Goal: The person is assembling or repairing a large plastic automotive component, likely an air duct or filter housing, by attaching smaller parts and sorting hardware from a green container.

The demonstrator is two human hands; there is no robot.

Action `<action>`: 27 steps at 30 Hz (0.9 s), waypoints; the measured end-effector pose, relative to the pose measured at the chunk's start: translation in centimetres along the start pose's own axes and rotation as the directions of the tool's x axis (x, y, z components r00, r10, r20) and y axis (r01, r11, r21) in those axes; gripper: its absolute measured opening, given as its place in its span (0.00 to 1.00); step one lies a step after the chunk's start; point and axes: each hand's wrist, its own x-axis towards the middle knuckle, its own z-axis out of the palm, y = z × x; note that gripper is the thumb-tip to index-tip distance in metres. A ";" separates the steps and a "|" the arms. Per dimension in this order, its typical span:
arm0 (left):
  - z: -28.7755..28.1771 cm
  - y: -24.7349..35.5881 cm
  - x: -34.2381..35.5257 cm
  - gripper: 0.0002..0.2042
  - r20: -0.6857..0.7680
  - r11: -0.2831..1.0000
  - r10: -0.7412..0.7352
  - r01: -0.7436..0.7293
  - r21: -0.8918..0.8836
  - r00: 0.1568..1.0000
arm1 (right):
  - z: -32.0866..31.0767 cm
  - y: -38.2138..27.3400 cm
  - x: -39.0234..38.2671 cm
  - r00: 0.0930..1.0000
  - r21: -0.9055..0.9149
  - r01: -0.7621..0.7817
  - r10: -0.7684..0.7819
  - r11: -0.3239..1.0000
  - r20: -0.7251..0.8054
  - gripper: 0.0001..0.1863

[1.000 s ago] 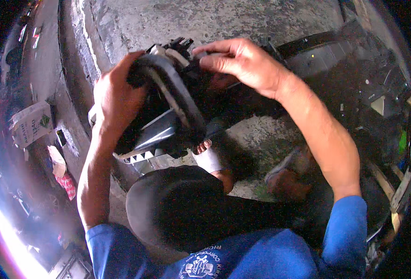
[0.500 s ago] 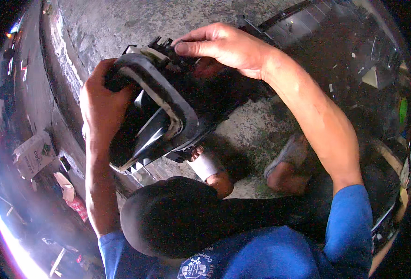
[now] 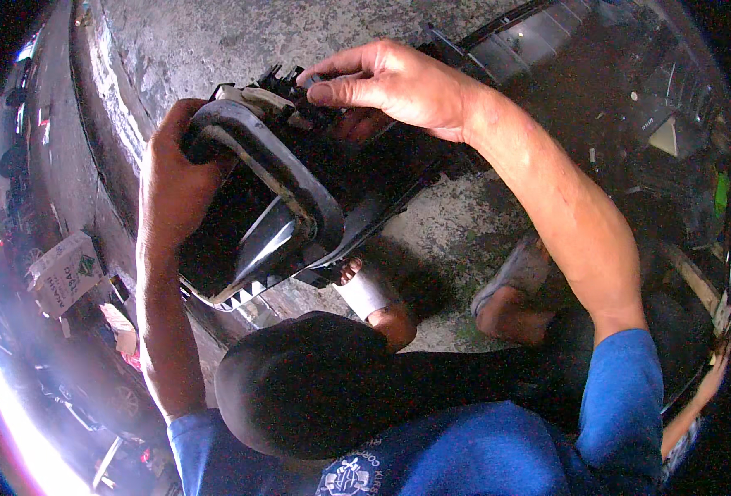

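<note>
A large black plastic assembly, with a thick curved rim and a glossy panel, is held tilted above my lap. I cannot tell its exact kind. My left hand is closed around its left side, the fingertips hidden behind the rim. At its far edge my right hand pinches a small dark part beside a cluster of black fittings. A pale strip lies next to that cluster, between the two hands. The assembly's dark body extends to the right beneath my right wrist, deep in shadow.
My knee is below the assembly, and my sandalled feet rest on rough concrete. A printed carton lies at left. Dark trays and a green object are at right. Another person's forearm seems visible at lower right.
The assembly and my left hand have shifted slightly left. My right hand keeps its pinch at nearly the same place. At lower right, the forearm-like shape shows more.
</note>
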 end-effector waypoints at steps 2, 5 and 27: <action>0.2 -0.7 0.1 0.19 -0.008 0.999 0.030 -0.030 -0.018 1.000 | 0.0 0.1 0.0 1.000 -0.022 0.012 -0.012 1.000 0.000 0.20; 0.2 -0.8 0.2 0.18 -0.020 0.997 0.048 -0.049 -0.061 0.999 | -0.1 0.4 0.2 0.998 -0.056 0.067 -0.068 0.996 -0.013 0.20; 0.5 -1.5 0.5 0.19 -0.065 0.998 0.064 -0.066 -0.025 0.996 | -0.5 0.3 0.3 0.998 0.043 -0.013 0.011 0.999 0.057 0.19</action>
